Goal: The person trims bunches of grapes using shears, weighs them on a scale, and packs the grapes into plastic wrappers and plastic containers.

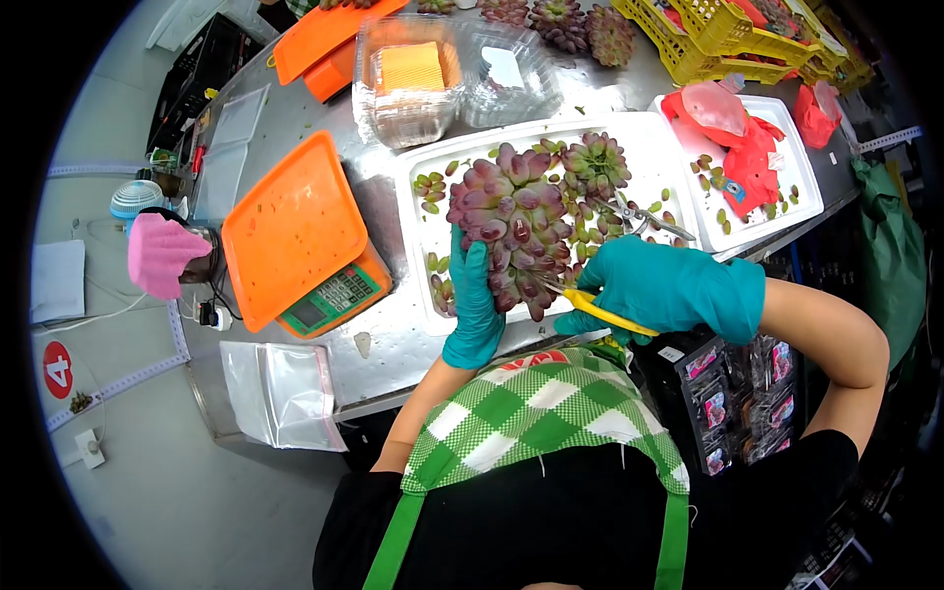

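Observation:
My left hand (474,307), in a teal glove, grips a large purple-green succulent (513,221) from its left side and keeps it raised over the near part of a white tray (418,211). In my right hand (669,285), also gloved in teal, are yellow-handled snips (610,313). Their thin metal tips reach the lower right leaves of the succulent. Behind it in the tray sits a smaller succulent (596,164), among many loose leaves. A pair of metal scissors (644,218) lies on the tray's right side, beyond my right hand.
Left of the tray stands an orange-topped scale (295,231), with clear plastic bags (278,393) nearer me. Clear clamshell boxes (408,84) stand behind. A second white tray (808,187) holds red bags (752,162) and leaves. Yellow crates (688,54) are at back right.

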Tool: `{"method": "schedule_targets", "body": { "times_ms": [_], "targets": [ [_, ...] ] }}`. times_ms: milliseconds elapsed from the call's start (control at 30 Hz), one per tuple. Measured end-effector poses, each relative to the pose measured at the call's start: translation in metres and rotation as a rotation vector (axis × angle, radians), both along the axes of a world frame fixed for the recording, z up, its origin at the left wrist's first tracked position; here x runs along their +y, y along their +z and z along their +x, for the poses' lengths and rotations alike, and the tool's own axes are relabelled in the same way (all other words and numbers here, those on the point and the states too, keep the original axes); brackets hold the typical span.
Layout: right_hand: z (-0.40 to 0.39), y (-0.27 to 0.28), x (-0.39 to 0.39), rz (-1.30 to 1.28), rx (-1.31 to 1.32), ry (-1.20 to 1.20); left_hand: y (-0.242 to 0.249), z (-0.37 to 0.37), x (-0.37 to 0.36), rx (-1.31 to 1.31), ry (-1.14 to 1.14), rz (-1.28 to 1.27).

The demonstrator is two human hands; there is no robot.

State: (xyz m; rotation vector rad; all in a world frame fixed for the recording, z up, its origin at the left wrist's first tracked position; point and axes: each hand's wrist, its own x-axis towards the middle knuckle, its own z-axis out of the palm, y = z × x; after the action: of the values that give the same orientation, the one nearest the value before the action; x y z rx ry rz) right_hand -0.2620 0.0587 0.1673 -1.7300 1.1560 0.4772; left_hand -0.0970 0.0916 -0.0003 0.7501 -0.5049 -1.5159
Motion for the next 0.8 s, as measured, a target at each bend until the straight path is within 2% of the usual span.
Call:
{"method": "schedule_targets", "body": {
  "times_ms": [67, 367, 467, 567, 600, 700, 733, 800],
  "targets": [
    [-0.005, -0.005, 0.007, -0.167, 0.027, 0.05, 0.001, -0.003, 0.001, -0.068, -0.012, -0.006],
    [-0.014, -0.007, 0.024, -0.506, 0.016, 0.22, -0.015, -0.017, -0.001, -0.054, -0.035, 0.075],
    [-0.009, -0.006, 0.022, -0.5, 0.138, 0.294, -0.015, -0.019, -0.001, 0.003, -0.06, 0.104],
    [-0.011, -0.017, 0.016, -0.334, 0.002, 0.087, -0.012, -0.019, -0.002, 0.008, -0.03, 0.141],
    [-0.01, -0.015, 0.011, -0.2, -0.009, 0.125, -0.012, -0.018, -0.003, 0.002, -0.03, 0.137],
    [-0.009, -0.032, 0.001, -0.115, -0.103, 0.351, -0.012, -0.013, -0.004, 0.022, -0.025, 0.119],
    [-0.006, -0.025, -0.002, -0.031, -0.034, 0.312, -0.011, -0.012, -0.005, 0.05, -0.027, 0.11],
    [-0.012, -0.041, -0.004, -0.206, -0.231, 0.439, -0.01, -0.01, -0.006, 0.076, -0.026, 0.098]
  ]
}}
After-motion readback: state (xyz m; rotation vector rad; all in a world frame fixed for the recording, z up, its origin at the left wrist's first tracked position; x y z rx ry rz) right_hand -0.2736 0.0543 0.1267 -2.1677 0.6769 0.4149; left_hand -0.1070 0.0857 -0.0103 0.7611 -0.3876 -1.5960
